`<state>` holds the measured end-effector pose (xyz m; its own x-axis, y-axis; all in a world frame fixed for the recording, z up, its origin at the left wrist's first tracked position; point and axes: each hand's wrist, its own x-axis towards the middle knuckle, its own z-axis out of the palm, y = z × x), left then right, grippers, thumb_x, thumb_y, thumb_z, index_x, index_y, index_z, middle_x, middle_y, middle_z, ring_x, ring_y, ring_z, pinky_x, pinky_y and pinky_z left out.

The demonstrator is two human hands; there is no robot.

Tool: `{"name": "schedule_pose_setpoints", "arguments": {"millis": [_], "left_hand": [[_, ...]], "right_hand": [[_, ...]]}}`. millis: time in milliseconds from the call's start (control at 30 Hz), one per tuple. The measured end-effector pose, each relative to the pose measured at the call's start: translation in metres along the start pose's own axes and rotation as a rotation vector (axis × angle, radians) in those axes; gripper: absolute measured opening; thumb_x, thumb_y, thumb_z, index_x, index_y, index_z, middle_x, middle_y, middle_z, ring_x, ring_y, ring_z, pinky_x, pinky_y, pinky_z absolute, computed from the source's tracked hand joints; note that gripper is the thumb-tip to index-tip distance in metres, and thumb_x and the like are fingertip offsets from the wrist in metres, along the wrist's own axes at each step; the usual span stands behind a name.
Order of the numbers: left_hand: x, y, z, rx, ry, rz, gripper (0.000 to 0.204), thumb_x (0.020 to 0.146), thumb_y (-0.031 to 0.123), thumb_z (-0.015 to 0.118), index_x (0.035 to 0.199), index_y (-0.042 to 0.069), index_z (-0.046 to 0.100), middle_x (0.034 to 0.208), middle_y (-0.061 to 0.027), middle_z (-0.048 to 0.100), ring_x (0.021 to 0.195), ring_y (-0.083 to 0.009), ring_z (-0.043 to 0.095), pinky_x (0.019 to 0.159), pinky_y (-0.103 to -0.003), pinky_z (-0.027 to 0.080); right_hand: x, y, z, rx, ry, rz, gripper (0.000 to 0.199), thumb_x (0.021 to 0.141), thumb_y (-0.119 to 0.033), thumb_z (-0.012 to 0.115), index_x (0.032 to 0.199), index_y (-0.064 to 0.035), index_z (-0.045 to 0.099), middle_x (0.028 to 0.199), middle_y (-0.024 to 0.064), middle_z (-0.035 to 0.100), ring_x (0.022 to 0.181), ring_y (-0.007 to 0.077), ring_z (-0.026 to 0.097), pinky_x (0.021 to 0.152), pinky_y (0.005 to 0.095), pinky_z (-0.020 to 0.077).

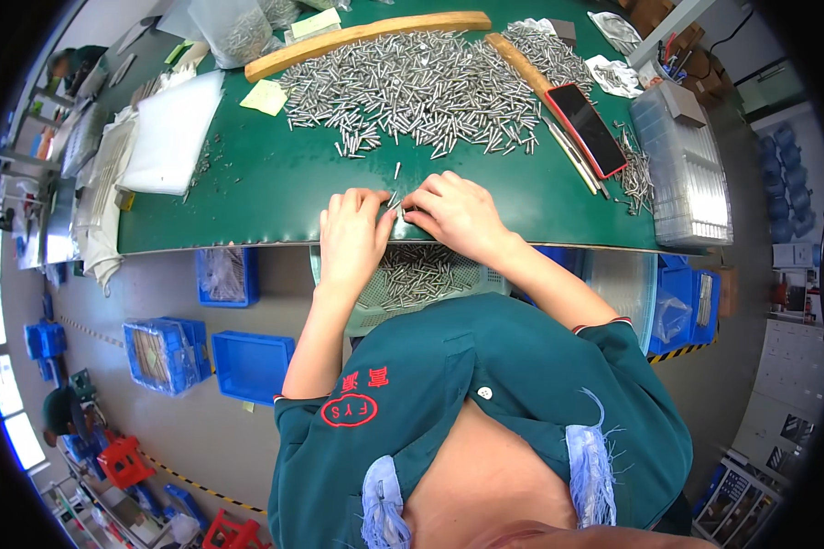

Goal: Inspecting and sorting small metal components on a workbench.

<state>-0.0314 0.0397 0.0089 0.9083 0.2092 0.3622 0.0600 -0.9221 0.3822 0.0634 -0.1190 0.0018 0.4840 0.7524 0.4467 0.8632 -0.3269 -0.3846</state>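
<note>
My left hand [352, 233] and my right hand [456, 215] meet at the front edge of the green table [275, 197]. Their fingers are pinched around small metal pins [394, 200]; how many each hand holds is partly hidden. Just beyond the fingertips lies a single loose pin [396, 170]. A wide pile of similar pins [412, 87] spreads over the back of the table. Below the edge, under my hands, a pale green mesh basket [366, 316] holds more pins [417, 277].
Wooden strips [366, 41] border the pile. To the right are a red-edged phone [588, 131], thin rod-like tools [572, 157] and clear plastic boxes [677, 174]. White foam sheets [174, 137] lie left. Blue bins [252, 366] stand on the floor.
</note>
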Motion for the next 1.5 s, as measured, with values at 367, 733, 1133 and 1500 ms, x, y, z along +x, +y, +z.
{"name": "schedule_pose_setpoints", "arguments": {"millis": [367,733,1133,1500], "left_hand": [[0.024,-0.009,0.0,0.024,0.013,0.056,0.013,0.083,0.014,0.063,0.095,0.011,0.065,0.093,-0.005,0.059,0.088,-0.0251,0.054,0.075,-0.039,0.041],[0.01,0.005,-0.001,0.001,-0.11,-0.016,0.012,0.079,0.017,0.067,0.086,0.008,0.063,0.086,-0.0081,0.058,0.086,-0.0277,0.054,0.075,-0.04,0.042],[0.003,0.007,0.005,-0.042,-0.065,-0.001,0.014,0.082,0.014,0.065,0.095,0.009,0.067,0.09,-0.0071,0.059,0.088,-0.027,0.054,0.076,-0.038,0.042],[-0.011,0.006,-0.002,-0.1,-0.091,-0.004,0.016,0.084,0.011,0.063,0.099,0.01,0.068,0.089,-0.0074,0.058,0.085,-0.0274,0.054,0.076,-0.037,0.044]], "right_hand": [[0.001,-0.003,-0.006,0.001,-0.033,0.035,0.018,0.077,-0.027,0.071,0.092,-0.0167,0.067,0.082,0.0002,0.055,0.081,0.0195,0.056,0.07,0.0337,0.0477],[0.0,0.004,-0.007,0.01,-0.052,0.076,0.025,0.077,-0.027,0.072,0.098,-0.0141,0.067,0.084,0.0021,0.057,0.081,0.0219,0.057,0.07,0.034,0.0479],[0.004,0.014,-0.01,-0.041,-0.064,0.072,0.026,0.078,-0.028,0.071,0.1,-0.0146,0.068,0.086,0.0014,0.057,0.084,0.0212,0.057,0.073,0.0343,0.0485],[0.011,0.007,-0.002,0.015,-0.096,-0.023,0.019,0.078,-0.026,0.07,0.093,-0.0145,0.067,0.091,0.0007,0.057,0.085,0.0213,0.057,0.071,0.035,0.0493]]}}
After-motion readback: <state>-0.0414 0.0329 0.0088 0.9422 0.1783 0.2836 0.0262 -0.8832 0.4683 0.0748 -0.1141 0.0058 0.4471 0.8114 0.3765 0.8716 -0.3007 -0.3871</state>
